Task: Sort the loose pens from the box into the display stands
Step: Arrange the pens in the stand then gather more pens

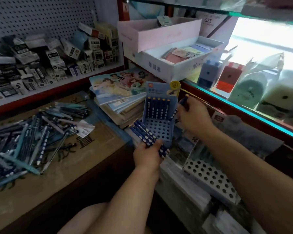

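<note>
Left hand (148, 155) clamped round bundle of blue pens (145, 131), just below-left of blue stand (161, 130). Right hand (194, 119) pinches single pen (184, 100) at stand's right edge.

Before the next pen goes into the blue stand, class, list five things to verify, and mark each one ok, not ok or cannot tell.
1. Right hand grips a single pen: ok.
2. Left hand holds the bundle of pens in reserve: ok.
3. Blue stand has free holes in front of its back row of pens: ok.
4. Blue stand sits steady: cannot tell.
5. Loose pile all sorted: not ok, many pens remain.
</note>
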`<control>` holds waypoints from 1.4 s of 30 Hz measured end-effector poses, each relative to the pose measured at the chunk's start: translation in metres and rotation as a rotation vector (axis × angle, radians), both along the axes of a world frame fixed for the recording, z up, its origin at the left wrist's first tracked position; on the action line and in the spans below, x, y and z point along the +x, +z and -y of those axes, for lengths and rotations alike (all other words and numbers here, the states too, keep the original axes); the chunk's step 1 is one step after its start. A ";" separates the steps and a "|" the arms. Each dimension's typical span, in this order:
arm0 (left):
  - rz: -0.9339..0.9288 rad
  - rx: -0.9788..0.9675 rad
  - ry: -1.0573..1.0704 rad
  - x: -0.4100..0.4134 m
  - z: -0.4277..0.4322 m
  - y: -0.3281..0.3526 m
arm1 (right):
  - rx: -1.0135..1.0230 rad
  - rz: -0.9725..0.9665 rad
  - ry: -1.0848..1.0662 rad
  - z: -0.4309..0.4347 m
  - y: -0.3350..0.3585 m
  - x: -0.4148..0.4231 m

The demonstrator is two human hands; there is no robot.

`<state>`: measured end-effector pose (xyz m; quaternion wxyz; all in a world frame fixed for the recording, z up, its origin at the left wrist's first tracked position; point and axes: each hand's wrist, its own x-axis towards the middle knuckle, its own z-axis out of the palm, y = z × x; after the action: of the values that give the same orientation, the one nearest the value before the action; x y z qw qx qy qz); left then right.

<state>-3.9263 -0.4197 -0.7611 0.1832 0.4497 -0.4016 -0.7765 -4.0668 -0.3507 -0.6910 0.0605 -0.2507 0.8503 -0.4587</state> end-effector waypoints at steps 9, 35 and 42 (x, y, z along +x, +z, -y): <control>0.009 0.004 0.029 -0.022 0.020 -0.024 | 0.111 -0.194 -0.001 0.022 -0.022 -0.023; -0.044 0.081 0.000 -0.022 0.018 -0.035 | 0.174 -0.261 -0.125 0.043 -0.024 -0.040; -0.048 0.065 -0.025 -0.021 0.019 -0.035 | 0.348 -0.232 -0.144 0.046 -0.030 -0.049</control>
<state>-3.9477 -0.4391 -0.7957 0.1686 0.4316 -0.3771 -0.8019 -4.1159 -0.3971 -0.7213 -0.0284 -0.2262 0.9336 -0.2764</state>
